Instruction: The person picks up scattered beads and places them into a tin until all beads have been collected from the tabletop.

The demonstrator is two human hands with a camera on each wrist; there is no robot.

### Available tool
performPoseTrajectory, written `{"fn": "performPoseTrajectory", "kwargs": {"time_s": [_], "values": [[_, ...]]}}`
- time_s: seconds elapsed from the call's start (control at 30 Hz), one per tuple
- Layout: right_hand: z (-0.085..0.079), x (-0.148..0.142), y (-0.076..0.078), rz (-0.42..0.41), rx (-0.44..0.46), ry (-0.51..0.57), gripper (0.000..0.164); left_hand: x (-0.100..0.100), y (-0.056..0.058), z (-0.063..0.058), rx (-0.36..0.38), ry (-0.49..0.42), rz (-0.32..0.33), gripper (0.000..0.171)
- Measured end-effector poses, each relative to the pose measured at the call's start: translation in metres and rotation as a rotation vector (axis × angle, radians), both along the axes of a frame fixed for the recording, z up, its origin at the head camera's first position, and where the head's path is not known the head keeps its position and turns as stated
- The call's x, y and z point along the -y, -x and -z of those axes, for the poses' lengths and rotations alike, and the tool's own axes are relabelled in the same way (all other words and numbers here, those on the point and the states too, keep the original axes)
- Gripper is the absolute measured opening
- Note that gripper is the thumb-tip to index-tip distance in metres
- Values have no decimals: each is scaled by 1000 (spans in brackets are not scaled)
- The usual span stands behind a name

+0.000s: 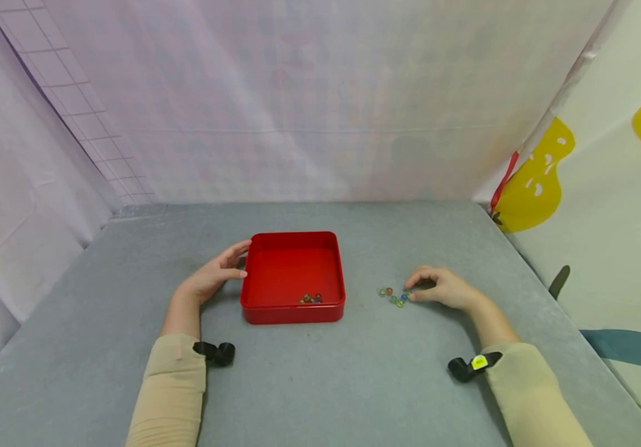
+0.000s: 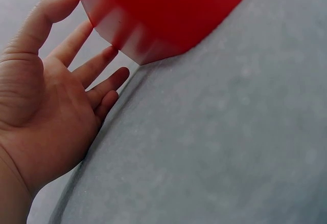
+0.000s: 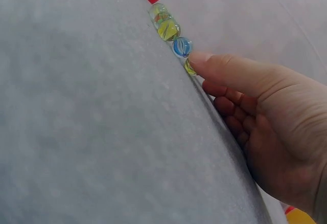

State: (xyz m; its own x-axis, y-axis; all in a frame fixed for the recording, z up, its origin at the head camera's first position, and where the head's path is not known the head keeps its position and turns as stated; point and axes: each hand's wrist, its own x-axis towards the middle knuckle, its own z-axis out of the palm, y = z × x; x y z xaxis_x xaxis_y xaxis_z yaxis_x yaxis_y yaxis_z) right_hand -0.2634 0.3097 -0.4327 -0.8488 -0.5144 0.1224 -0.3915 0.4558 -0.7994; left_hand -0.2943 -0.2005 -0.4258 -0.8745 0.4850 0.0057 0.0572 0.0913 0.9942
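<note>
My left hand [image 1: 208, 278] rests against the left side of a square red tray [image 1: 292, 315], fingers loosely extended with the thumb at its rim. In the left wrist view, its fingertips meet the tray's shiny wall. Several glass marbles [image 1: 307, 299] lie inside the tray near its front wall. To the right of the tray, my right hand [image 1: 445, 288] is low at a small group of marbles on the table. Its thumb and fingers pinch a yellow-green marble [image 3: 189, 67], partly hidden by the thumb. Right beside it sits a blue marble [image 3: 182, 46].
Grey cloth covers the table [image 1: 320, 379]. A pale curtain [image 1: 309, 105] hangs behind it, and a printed cloth [image 1: 610, 261] with yellow shapes hangs on the right. Black wrist cameras [image 1: 216, 353] are strapped to both sleeves.
</note>
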Motion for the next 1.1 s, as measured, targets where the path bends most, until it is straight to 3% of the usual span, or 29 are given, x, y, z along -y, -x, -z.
{"fn": "performPoseTrajectory", "kwargs": {"time_s": [0.37,1.1], "values": [[2,-1,2,11,6,-41,15,-1,0,0,7,9,-10,71],[2,0,1,94,36,23,18,-1,0,0,4,11,0,70]]}}
